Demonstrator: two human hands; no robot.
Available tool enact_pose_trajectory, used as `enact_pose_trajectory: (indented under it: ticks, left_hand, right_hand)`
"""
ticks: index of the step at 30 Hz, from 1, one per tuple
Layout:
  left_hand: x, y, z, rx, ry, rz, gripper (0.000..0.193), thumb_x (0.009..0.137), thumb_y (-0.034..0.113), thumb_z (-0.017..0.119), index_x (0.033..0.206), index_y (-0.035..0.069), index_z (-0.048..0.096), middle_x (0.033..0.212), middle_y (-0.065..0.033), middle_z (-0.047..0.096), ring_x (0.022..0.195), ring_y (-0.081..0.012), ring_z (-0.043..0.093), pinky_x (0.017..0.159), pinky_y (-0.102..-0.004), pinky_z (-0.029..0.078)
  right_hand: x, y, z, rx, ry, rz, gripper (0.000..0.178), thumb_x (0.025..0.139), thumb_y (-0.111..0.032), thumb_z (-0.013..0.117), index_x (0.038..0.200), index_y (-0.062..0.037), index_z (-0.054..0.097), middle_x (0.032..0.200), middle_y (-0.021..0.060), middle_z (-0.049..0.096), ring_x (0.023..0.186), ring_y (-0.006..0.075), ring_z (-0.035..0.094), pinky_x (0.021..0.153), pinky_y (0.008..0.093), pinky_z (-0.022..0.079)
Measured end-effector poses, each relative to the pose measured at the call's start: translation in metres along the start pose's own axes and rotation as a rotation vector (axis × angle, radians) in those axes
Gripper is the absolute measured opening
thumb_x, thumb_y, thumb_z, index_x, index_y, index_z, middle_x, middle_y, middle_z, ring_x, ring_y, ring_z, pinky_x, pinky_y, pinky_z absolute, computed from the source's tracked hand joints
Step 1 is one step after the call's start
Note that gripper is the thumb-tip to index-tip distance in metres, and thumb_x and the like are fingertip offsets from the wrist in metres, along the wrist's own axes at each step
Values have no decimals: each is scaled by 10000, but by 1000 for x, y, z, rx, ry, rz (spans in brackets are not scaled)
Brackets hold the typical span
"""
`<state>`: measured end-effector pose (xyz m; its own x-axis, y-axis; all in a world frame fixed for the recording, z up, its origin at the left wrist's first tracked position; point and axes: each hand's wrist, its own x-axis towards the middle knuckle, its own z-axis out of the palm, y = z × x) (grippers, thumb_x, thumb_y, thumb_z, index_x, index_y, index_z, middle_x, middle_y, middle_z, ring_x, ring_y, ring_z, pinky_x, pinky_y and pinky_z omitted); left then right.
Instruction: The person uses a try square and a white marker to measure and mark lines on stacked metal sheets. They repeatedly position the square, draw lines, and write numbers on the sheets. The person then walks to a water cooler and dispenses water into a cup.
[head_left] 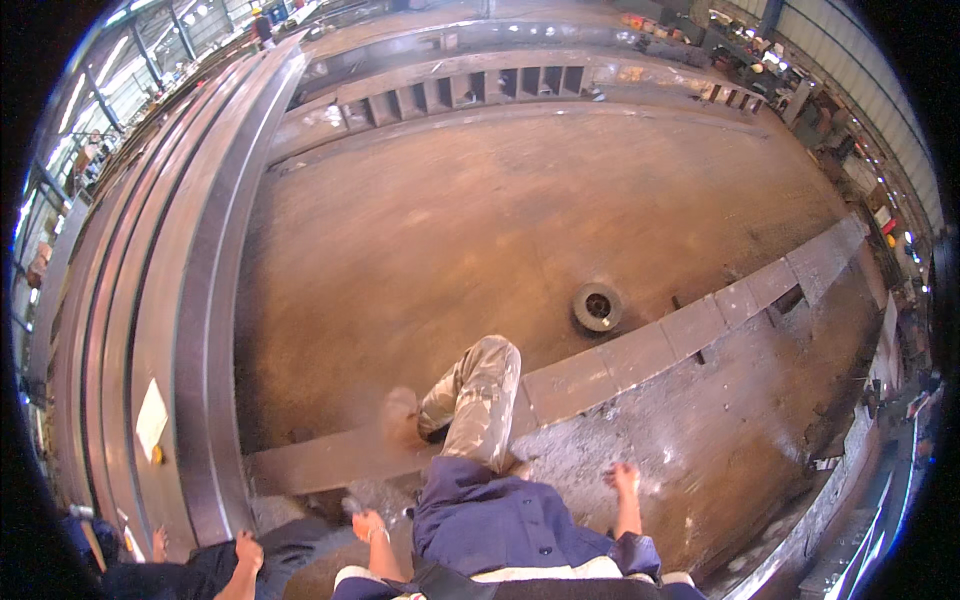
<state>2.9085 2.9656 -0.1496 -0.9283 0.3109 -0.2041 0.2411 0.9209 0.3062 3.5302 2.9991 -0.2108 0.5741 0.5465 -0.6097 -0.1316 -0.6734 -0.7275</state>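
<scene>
My left hand point(369, 526) hangs low beside my dark blue jacket point(510, 520), its fingers closed. A small greyish thing at its fingertips is too blurred to name. My right hand point(624, 478) is held out to the other side, fingers loosely bent and partly apart, with nothing visible in it. Below it lies grey, gritty ground point(600, 445). One leg in camouflage trousers point(480, 395) is raised and bent over a long flat steel beam point(570, 385), and the shoe point(403, 415) is smeared by motion.
Long steel beams point(215, 300) run along the left, with a pale sheet point(151, 420) on one. A round spool-like ring point(597, 307) lies on the brown floor point(400, 230). Ribbed steelwork point(470, 88) crosses the far side. A co-worker's hand point(248, 551) is close at lower left.
</scene>
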Motion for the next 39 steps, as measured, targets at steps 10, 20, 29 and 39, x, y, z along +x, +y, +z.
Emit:
enact_pose_trajectory:
  ticks: [10, 20, 29, 39]
  left_hand:
    - [41, 199, 169, 421, -556, 57, 392, 806, 267, 643, 1033, -51, 671, 1007, -260, 696, 963, -375, 675, 868, -484, 510]
    - [236, 761, 193, -814, -790, 354, 272, 927, 227, 636, 1040, -13, 579, 783, -95, 675, 629, -152, 637, 504, -282, 480]
    - [265, 819, 220, -323, -834, 164, 165, 823, 145, 635, 746, 1, 611, 667, -94, 635, 591, -167, 613, 505, -322, 476]
    - [243, 925, 365, -16, -966, 12, 179, 823, 107, 622, 840, -70, 640, 752, -171, 684, 617, -270, 669, 557, -387, 548]
  right_hand:
    - [7, -19, 103, -1059, -391, -271, 276, 735, -302, 660, 776, -38, 731, 703, 160, 707, 604, 299, 668, 576, 406, 520]
    - [145, -249, 190, -578, 530, 110, 264, 762, -327, 668, 840, -88, 746, 748, 165, 714, 702, 324, 707, 669, 438, 552]
    - [203, -272, 281, -882, 219, 121, 262, 795, -248, 579, 814, -48, 748, 849, 186, 728, 791, 305, 701, 750, 374, 563]
    - [398, -475, 405, -894, 18, 299, 343, 835, -323, 580, 871, -16, 727, 866, 220, 711, 853, 357, 691, 792, 429, 550]
